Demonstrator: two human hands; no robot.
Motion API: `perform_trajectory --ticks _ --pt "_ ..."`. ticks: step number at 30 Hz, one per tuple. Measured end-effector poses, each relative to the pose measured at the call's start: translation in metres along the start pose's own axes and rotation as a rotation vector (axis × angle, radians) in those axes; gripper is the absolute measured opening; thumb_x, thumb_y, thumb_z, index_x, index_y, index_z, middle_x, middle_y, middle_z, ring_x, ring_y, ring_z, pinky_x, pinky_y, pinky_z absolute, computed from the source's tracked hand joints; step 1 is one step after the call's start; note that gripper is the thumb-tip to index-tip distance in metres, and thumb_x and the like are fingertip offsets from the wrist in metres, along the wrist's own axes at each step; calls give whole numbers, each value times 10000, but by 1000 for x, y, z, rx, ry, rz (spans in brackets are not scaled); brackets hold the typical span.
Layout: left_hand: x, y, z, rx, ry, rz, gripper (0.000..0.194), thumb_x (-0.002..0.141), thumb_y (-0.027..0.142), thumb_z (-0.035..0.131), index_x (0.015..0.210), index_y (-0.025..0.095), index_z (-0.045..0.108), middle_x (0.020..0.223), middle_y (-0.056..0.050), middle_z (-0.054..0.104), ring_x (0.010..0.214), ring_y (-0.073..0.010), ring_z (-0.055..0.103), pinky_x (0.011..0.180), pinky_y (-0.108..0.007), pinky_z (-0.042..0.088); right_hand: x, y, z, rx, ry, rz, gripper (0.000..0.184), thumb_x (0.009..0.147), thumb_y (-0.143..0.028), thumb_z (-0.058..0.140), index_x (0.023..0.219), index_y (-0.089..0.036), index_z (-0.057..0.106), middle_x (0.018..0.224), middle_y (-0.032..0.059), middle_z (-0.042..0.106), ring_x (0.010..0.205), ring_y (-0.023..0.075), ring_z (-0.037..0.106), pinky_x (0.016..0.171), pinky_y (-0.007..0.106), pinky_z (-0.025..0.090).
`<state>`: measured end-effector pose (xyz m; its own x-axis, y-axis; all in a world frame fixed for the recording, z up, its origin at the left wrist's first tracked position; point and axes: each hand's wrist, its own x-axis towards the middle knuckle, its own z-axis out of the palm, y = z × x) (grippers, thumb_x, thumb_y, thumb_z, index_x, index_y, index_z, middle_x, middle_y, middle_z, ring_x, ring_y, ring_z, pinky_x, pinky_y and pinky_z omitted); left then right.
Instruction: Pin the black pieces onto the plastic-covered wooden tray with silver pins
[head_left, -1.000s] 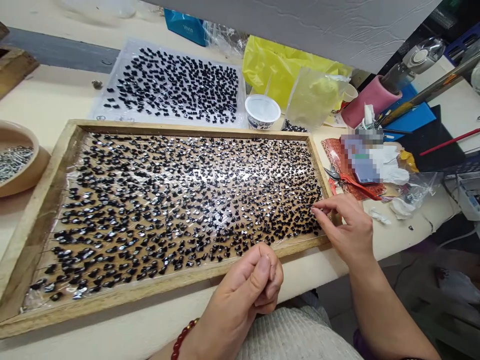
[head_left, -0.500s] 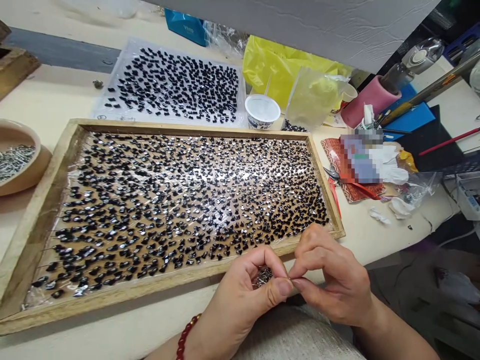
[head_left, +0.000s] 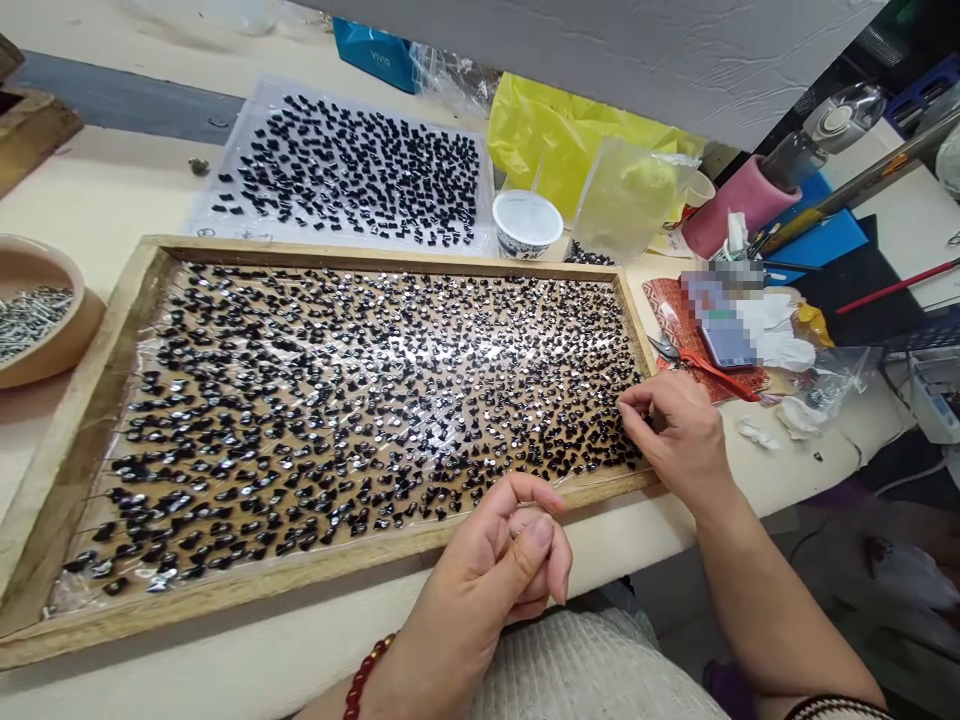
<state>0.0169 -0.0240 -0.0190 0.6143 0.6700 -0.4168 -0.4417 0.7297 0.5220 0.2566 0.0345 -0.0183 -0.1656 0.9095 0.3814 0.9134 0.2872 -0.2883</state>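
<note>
My left hand (head_left: 501, 572) is curled closed in front of the wooden-framed tray (head_left: 225, 598), its thumb over the fingers. Small silver pins showed in its palm half a second ago; the fingers hide them now. Over the tray's right end, my right hand (head_left: 675, 425) pinches thumb and forefinger together among small glossy black pieces (head_left: 360, 395). Whatever is between those fingertips is too small to make out. Rows of the black pieces cover the tray's plastic-lined bottom, some with thin pins sticking out at the left.
A tan bowl (head_left: 79, 325) of silver pins stands left. Behind the tray lie a white sheet (head_left: 225, 225) with more black pieces, a white cup (head_left: 527, 225) and a yellow bag (head_left: 540, 130). Red-handled pliers (head_left: 716, 372) and a phone (head_left: 727, 335) lie right.
My right hand first came from the tray to meet my left fingertips, exposing pins in the left palm. Now it is back at the tray's right end, and my left hand has curled closed.
</note>
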Motion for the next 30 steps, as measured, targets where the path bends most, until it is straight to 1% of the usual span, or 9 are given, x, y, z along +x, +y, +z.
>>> perform_trajectory --ticks 2,4,7,10,14,19,25,30 --pt "0 0 -1 0 14 -35 237 953 431 603 917 200 561 593 39 567 475 -81 189 474 -241 116 0 0 3 -64 -25 0 108 887 -187 591 790 -217 629 752 8 622 787 182 533 771 348 353" --pt "0 0 -2 16 5 -57 315 926 479 627 821 188 570 537 37 542 462 -80 194 472 -248 109 0 0 4 -112 -38 -3 107 891 -190 587 795 -214 629 763 12 625 803 188 526 774 347 336" --pt "0 -1 -4 86 -5 -15 394 870 530 684 741 162 632 517 36 479 491 -95 270 486 -258 148 0 1 5 -146 -52 -16 99 883 -178 598 794 -212 628 755 6 623 802 190 525 767 340 323" --pt "0 0 -4 112 -15 27 366 874 506 694 780 152 684 558 43 430 535 -107 298 514 -266 177 0 3 6 -148 -51 -39 88 878 -170 611 801 -208 632 757 1 626 796 185 530 770 333 324" --pt "0 2 -3 43 -74 4 307 930 457 632 855 162 675 603 51 395 556 -116 252 517 -276 155 0 4 7 -154 -56 -46 86 880 -166 608 808 -205 634 759 1 626 797 184 535 771 327 327" --pt "0 3 -1 37 -85 -15 321 944 465 599 850 163 653 628 43 416 565 -121 242 523 -288 142 0 4 7 -151 -73 -52 89 887 -172 603 810 -208 629 788 5 641 819 188 548 778 329 330" --pt "1 1 -4 69 -115 1 330 944 469 604 835 160 646 594 64 381 537 -113 230 510 -291 144 -1 5 7 -143 -76 -60 92 889 -176 603 806 -207 629 790 8 649 820 191 558 789 338 345" --pt "-1 0 -4 63 -114 5 324 948 464 598 841 162 644 593 64 377 538 -116 228 510 -292 144 -1 5 7 -144 -84 -58 97 893 -181 603 805 -208 631 795 9 654 831 191 567 795 341 347"
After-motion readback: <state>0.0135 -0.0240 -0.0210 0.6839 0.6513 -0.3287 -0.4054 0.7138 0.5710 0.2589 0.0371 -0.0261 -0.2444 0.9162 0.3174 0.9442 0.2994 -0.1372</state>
